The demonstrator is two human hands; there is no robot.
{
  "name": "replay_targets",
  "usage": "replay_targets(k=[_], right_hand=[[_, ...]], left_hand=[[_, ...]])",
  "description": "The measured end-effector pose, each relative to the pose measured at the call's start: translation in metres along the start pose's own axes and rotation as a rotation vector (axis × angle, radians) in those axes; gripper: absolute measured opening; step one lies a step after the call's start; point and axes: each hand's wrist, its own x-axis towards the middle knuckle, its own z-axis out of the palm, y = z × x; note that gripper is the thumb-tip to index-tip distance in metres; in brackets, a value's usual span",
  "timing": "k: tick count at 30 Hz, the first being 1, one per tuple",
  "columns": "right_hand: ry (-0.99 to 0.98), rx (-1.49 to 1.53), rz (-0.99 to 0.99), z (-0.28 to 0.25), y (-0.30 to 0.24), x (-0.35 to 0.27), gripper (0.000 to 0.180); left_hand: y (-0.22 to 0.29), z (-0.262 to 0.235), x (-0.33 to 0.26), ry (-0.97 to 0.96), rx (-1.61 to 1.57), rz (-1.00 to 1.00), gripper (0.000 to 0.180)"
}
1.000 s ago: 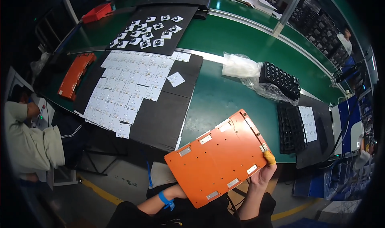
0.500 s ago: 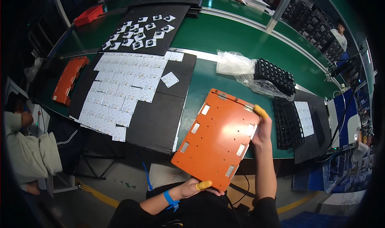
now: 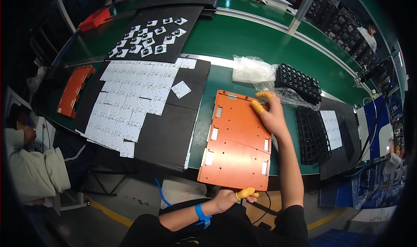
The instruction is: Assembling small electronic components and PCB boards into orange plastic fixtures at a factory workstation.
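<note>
In front of me an orange flat fixture (image 3: pixel 236 136) lies along the near table edge, its near end overhanging. Small holes and pale metal inserts dot its face, and a hinge-like strip runs along the far end. My right hand (image 3: pixel 273 116) closes on its far right corner, with yellow finger covers on the thumb and a finger. At the near edge is my left hand (image 3: pixel 230 198), also in yellow finger covers, thumb against the rim and fingers bent together; how firmly it grips is hard to see. A blue strap (image 3: pixel 202 215) circles my left wrist.
White square circuit boards (image 3: pixel 130 99) cover a black board (image 3: pixel 163 138) at left, one loose (image 3: pixel 181 89). Boards with black round parts (image 3: pixel 148 42) lie farther back. Another orange fixture (image 3: pixel 74 90) is far left. Black trays (image 3: pixel 312 136) stand right. A person (image 3: pixel 34 164) sits left.
The orange fixture has turned more upright and come down flat toward the table. My right hand has slid to its far corner, and my left hand has shifted right along the near edge.
</note>
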Motion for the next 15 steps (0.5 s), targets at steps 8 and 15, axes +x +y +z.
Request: replay_targets(k=[8, 15], right_hand=[[-0.01, 0.446, 0.185, 0.007, 0.025, 0.001, 0.029], [0.071, 0.306, 0.047, 0.018, 0.026, 0.008, 0.022]], left_hand=[[-0.003, 0.008, 0.011, 0.049, -0.196, -0.131, 0.034], [0.022, -0.007, 0.012, 0.104, -0.19, -0.262, 0.036]])
